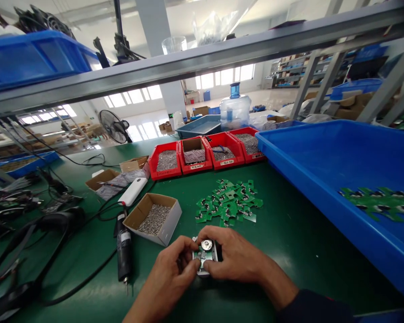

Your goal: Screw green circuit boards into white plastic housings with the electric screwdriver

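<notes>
Between my two hands is a small white housing [204, 272] with a green circuit board [207, 256] and a round silver metal part [206, 245] in it. My left hand [175, 264] grips its left side, thumb pressed on the board. From the right, my right hand [234, 255] wraps round the housing, thumb also on the board's lower part. Just beyond lies a loose pile of green circuit boards [229, 202]. To the left stands an open cardboard box [173, 223] of small metal screws [155, 218], beside a black electric screwdriver [124, 251] lying with its bit toward me.
Red bins [195, 167] of small metal parts line the back. A big blue tray [299, 179] holding more boards takes up the right. A white device [133, 191], cables [87, 269] and a black strap-like object [33, 287] lie left. A metal shelf [188, 63] crosses above.
</notes>
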Tool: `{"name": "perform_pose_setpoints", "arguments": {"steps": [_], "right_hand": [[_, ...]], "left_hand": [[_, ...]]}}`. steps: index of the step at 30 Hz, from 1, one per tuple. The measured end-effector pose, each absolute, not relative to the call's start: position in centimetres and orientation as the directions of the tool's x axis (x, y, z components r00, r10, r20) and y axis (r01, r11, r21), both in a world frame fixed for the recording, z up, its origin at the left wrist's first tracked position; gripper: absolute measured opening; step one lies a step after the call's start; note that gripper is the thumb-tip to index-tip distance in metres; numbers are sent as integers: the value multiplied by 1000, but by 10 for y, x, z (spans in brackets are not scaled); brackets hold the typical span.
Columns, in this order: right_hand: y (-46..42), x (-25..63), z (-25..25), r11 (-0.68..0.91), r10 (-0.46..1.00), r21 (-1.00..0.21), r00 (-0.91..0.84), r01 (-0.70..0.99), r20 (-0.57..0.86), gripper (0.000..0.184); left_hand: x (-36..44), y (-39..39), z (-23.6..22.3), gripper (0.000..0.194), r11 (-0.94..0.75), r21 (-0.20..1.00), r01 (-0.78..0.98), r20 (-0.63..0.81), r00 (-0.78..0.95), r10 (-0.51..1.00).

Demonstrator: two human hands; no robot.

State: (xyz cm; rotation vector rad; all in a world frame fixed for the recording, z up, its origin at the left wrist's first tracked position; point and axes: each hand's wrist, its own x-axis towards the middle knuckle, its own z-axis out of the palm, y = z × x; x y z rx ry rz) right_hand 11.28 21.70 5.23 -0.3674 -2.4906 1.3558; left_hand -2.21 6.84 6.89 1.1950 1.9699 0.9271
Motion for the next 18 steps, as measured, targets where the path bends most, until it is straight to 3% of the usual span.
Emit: {"name": "perform_pose_setpoints", "arguments": {"steps": [5, 8, 11, 15, 18], "right_hand": [[217, 111, 50, 506, 356, -854, -931, 120, 80, 34], [216, 111, 51, 497, 356, -858, -932, 128, 67, 37], [216, 111, 51, 481, 354, -867, -934, 133, 53, 37], [216, 110, 46, 467, 354, -875, -934, 130, 51, 36], [216, 109, 43, 457, 360, -881, -931, 125, 55, 37]], "left_hand": [[-44, 63, 90, 24, 346, 751, 562, -59, -465, 883], [-84, 71, 109, 34, 443, 581, 683, 63, -580, 812], [-131, 93, 113, 32, 539, 316, 780, -23, -562, 827], [-169, 126, 90, 16, 519, 192, 833, -207, -483, 851], [-174, 138, 72, 20, 484, 134, 865, -277, -436, 856]]}}
